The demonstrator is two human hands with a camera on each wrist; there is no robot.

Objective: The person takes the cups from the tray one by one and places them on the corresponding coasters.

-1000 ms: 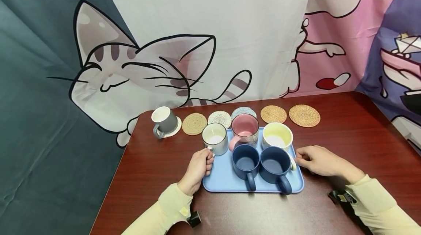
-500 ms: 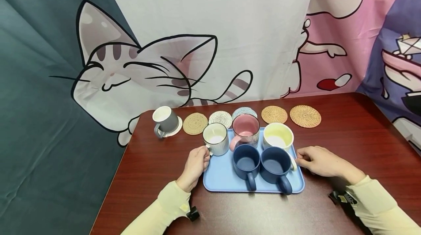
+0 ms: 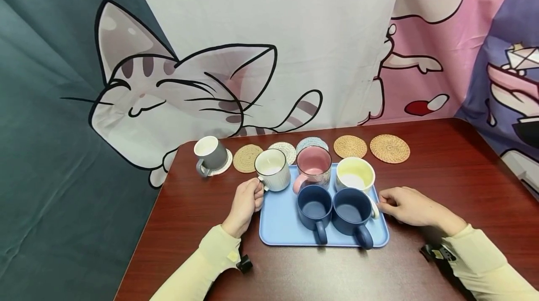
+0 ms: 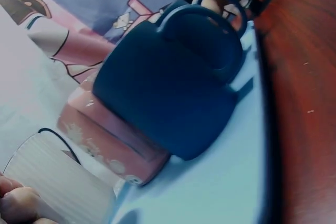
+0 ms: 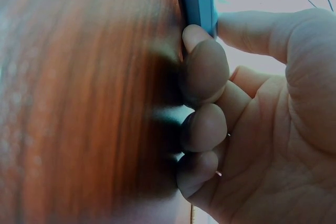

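My left hand grips the handle of a white ribbed mug, which is raised over the back left corner of the light blue tray. Part of that mug also shows in the left wrist view. At the tray's right side, my right hand pinches the rim between thumb and index finger, and the tray edge is seen there in the right wrist view. On the tray stand a pink mug, a pale yellow mug and two navy mugs, one left and one right.
Behind the tray lies a row of round woven coasters, among them a tan one, a white one and a straw one. A grey mug stands on the leftmost coaster. A printed cloth hangs behind the table.
My left hand has lifted the white mug off the tray and carried it slightly back and to the left. The right hand has stayed at the tray's edge.
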